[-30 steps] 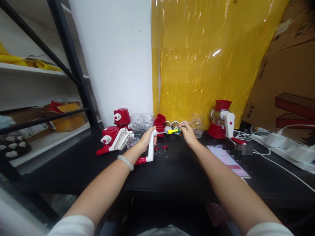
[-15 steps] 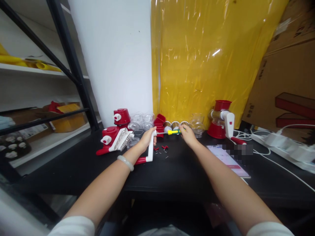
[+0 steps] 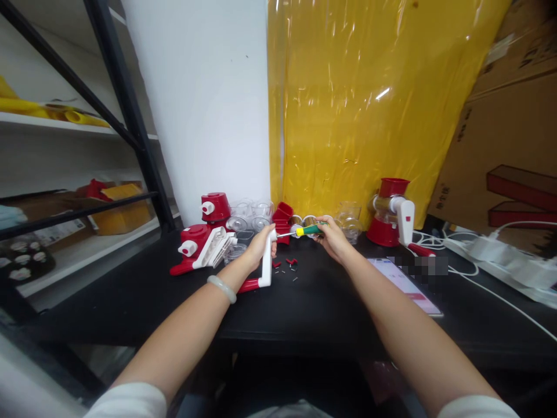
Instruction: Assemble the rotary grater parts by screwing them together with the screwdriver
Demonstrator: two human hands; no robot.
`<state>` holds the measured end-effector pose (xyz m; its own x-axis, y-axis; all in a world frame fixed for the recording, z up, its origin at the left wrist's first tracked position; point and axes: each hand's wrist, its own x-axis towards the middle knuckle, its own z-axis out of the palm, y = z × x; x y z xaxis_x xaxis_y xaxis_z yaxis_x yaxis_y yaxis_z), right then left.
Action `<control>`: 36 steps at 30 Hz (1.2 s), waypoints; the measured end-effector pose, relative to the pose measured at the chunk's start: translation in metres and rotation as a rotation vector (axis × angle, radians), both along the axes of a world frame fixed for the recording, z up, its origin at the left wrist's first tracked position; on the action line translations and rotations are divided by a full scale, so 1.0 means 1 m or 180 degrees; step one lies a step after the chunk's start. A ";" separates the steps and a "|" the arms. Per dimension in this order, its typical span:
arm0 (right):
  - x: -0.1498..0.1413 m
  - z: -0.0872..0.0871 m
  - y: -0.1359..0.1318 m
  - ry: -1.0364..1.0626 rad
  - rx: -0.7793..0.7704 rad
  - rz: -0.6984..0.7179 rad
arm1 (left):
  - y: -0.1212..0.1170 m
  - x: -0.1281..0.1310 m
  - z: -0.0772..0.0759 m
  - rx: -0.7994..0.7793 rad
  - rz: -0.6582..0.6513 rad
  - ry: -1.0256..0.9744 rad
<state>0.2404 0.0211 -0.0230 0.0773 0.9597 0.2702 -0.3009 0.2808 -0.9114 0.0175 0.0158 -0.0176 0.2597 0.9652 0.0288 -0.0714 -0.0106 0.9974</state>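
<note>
My left hand (image 3: 262,244) is closed around the upper end of a white crank handle (image 3: 267,264), whose red grip (image 3: 249,285) points left near the tabletop. In my right hand (image 3: 333,237) is a screwdriver (image 3: 311,229) with a green and yellow handle. Its metal shaft runs level to the left and its tip meets the crank's top end; the exact contact point is too small to make out. Below them on the table lie small red parts (image 3: 291,261) and several small screws (image 3: 295,279).
Red grinder bases (image 3: 216,206), white crank arms (image 3: 213,247) and clear plastic cups (image 3: 261,216) stand at the back left. Metal drums (image 3: 297,220) sit behind my hands. An assembled grinder (image 3: 387,215), a tablet (image 3: 407,284) and a power strip (image 3: 505,261) are at the right.
The fingers of my right hand have shifted on the screwdriver's handle, and the handle looks turned. My left hand and the crank handle stay in place.
</note>
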 end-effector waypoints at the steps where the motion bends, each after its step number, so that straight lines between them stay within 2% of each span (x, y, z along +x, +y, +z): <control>1: 0.000 0.000 0.001 -0.0052 -0.0011 -0.0055 | 0.000 0.000 0.000 -0.0009 0.0014 0.0014; 5: 0.002 -0.003 0.004 -0.0634 0.0006 -0.0348 | -0.003 0.003 0.002 -0.0030 0.0145 0.0065; 9: 0.005 -0.007 0.003 -0.1472 0.0208 -0.0536 | -0.006 0.004 0.006 -0.0076 0.0338 0.0100; 11: 0.005 -0.008 0.003 -0.1674 0.0291 -0.0649 | -0.008 0.004 0.008 -0.0101 0.0363 0.0120; 16: 0.004 -0.007 0.005 -0.1181 0.0255 -0.0492 | -0.010 0.004 0.009 -0.0133 0.0313 0.0149; 23: 0.002 -0.005 0.005 -0.0483 -0.0105 -0.0264 | -0.006 0.003 0.007 -0.0169 0.0275 0.0149; 28: 0.004 -0.004 0.004 -0.0171 -0.0060 -0.0140 | -0.006 0.005 0.006 -0.0141 0.0190 -0.0027; 31: 0.004 -0.005 0.004 -0.0317 0.0036 -0.0261 | -0.006 0.005 0.005 -0.0114 0.0148 -0.0016; 36: 0.005 -0.009 0.004 -0.1164 0.0206 -0.0681 | -0.007 0.005 0.006 -0.0155 0.0264 0.0055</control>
<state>0.2457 0.0253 -0.0322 0.1606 0.9126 0.3760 0.1101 0.3620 -0.9256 0.0229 0.0087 -0.0117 0.1791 0.9836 -0.0224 -0.0550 0.0328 0.9979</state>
